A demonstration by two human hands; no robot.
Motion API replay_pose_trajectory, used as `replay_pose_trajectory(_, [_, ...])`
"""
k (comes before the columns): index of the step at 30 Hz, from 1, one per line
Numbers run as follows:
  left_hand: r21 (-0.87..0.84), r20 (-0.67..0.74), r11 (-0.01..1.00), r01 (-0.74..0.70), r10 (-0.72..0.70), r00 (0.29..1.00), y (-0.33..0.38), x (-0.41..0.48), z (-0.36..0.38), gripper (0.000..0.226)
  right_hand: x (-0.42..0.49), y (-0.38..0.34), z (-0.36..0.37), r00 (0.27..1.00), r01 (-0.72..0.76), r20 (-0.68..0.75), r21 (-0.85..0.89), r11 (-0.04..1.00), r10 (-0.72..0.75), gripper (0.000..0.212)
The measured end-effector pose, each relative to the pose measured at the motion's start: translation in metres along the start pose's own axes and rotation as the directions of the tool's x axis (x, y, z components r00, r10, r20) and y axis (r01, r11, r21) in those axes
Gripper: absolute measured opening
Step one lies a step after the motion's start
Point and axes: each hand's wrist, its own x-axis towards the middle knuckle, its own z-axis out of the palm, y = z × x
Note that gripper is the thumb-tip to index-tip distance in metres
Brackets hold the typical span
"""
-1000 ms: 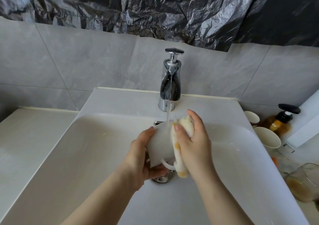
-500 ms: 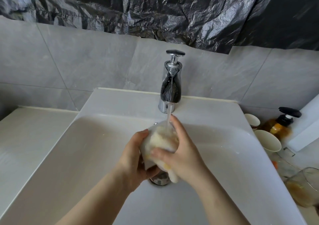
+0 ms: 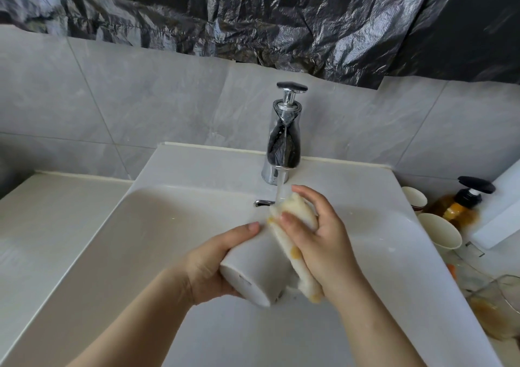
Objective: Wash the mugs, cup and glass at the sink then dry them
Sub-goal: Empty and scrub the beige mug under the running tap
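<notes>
My left hand point(image 3: 209, 265) grips a white mug point(image 3: 253, 271) tipped on its side over the white sink point(image 3: 157, 242), its base turned toward me. My right hand point(image 3: 323, 240) holds a white sponge with yellow blotches point(image 3: 292, 234) pressed against the mug's right side. Water runs from the chrome tap point(image 3: 282, 138) onto the sponge's top end. The mug's mouth faces away and is hidden. On the counter at the right stand a small paper cup point(image 3: 415, 199), a white mug point(image 3: 440, 230) and a glass point(image 3: 498, 306) with brownish residue.
A brown pump bottle with a black top point(image 3: 461, 206) stands behind the cups at the right, next to a white box point(image 3: 503, 214). A pale counter point(image 3: 42, 226) stretches to the left of the sink. Grey tiles and black plastic sheeting cover the wall behind.
My right hand slid the sponge from the mug's front back round to its right side and upward under the water. My left hand tipped the mug, turning its base toward me.
</notes>
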Motion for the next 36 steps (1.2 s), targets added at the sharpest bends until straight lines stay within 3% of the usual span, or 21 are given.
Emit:
replay_pose_trajectory(2, [-0.008,-0.041,0.998,-0.068,0.067,0.997,0.001,0.003,0.003,0.042,0.004,0.005,0.008,0.98,-0.084,-0.183,-0.032,0.996,0.076,0.023])
replay_pose_trajectory(4, [0.013,-0.095,0.989,-0.146,0.147,0.985,0.002,0.006,0.005,0.063,0.006,0.014,0.015,0.928,-0.253,-0.275,0.03,0.967,0.251,0.02])
replay_pose_trajectory(6, [0.037,-0.141,0.972,-0.23,0.233,0.962,0.001,0.007,0.007,0.085,0.006,0.024,0.022,0.869,-0.409,-0.182,0.261,0.874,0.461,0.029])
replay_pose_trajectory(8, [0.08,-0.154,0.95,-0.302,0.311,0.938,-0.001,0.007,0.007,0.093,0.008,0.034,0.026,0.8,-0.522,-0.07,0.407,0.749,0.596,0.046])
replay_pose_trajectory(11, [0.282,-0.069,0.862,-0.422,0.457,0.887,-0.001,0.003,0.007,0.087,0.015,0.038,0.016,0.695,-0.62,-0.015,0.494,0.609,0.719,0.039])
replay_pose_trajectory(13, [0.427,0.009,0.765,-0.482,0.529,0.848,0.001,-0.002,0.008,0.085,0.016,0.036,0.007,0.629,-0.705,0.167,0.532,0.468,0.759,0.03])
replay_pose_trajectory(15, [0.505,0.036,0.704,-0.499,0.56,0.827,0.0,-0.004,0.009,0.088,0.014,0.032,0.001,0.6,-0.759,0.298,0.505,0.41,0.743,0.029])
replay_pose_trajectory(17, [0.519,-0.003,0.701,-0.489,0.574,0.819,-0.003,-0.002,0.013,0.088,0.013,0.033,0.001,0.652,-0.714,0.283,0.542,0.443,0.703,0.024])
replay_pose_trajectory(20, [0.275,-0.194,0.847,-0.455,0.512,0.837,-0.005,0.007,0.016,0.091,0.008,0.023,0.012,0.844,-0.453,0.013,0.551,0.701,0.536,0.013])
replay_pose_trajectory(22, [-0.027,-0.26,0.922,-0.385,0.366,0.894,-0.003,0.01,0.009,0.093,0.003,0.017,0.022,0.929,-0.316,-0.07,0.364,0.876,0.364,0.024])
replay_pose_trajectory(24, [-0.113,-0.234,0.939,-0.325,0.293,0.927,0.0,0.008,0.002,0.093,-0.001,0.015,0.03,0.958,-0.224,-0.144,0.155,0.962,0.246,0.034])
replay_pose_trajectory(28, [0.168,-0.19,0.881,-0.443,0.47,0.862,0.009,0.002,-0.001,0.09,-0.003,0.016,0.026,0.945,-0.211,-0.234,0.1,0.972,0.229,0.026])
replay_pose_trajectory(31, [0.322,-0.094,0.8,-0.507,0.56,0.823,0.013,-0.004,-0.002,0.088,0.001,0.017,0.018,0.946,-0.309,-0.07,0.095,0.946,0.316,0.026])
replay_pose_trajectory(34, [0.525,-0.011,0.693,-0.495,0.587,0.81,0.013,-0.012,-0.001,0.086,0.0,0.019,0.018,0.785,-0.615,0.206,0.153,0.773,0.584,0.027])
replay_pose_trajectory(36, [0.538,-0.049,0.704,-0.463,0.575,0.817,0.009,-0.008,0.004,0.085,-0.003,0.021,0.02,0.735,-0.678,0.219,0.208,0.705,0.641,0.02])
